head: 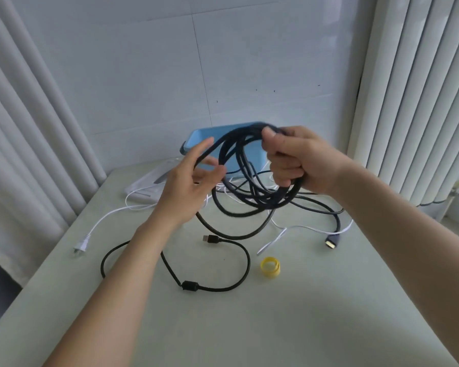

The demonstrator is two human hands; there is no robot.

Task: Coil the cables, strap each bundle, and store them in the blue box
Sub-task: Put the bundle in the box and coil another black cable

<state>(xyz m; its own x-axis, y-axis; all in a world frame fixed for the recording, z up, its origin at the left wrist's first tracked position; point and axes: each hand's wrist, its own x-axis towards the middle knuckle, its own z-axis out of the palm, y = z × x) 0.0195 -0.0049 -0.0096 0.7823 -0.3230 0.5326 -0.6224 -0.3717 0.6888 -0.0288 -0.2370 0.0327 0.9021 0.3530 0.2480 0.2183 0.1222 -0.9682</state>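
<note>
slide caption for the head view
Right hand grips a coiled black cable while the left hand touches its loop.

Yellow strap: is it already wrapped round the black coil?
No, the yellow strap lies on the table, apart from the black coil gripped by the right hand.

Both bare forearms reach in from the lower corners and converge toward the middle, held raised, wrists nearly straight. The right grip (300, 160) is a closed fist with its knuckles toward the camera, fingers (284, 170) curled round the black cable coil (265, 201) and the thumb pressed on the coil's top. The left grip (188, 178) is turned palm inward, thumb pointing up, fingers loosely extended, with a strand of the coil running between thumb and fingers.
</note>
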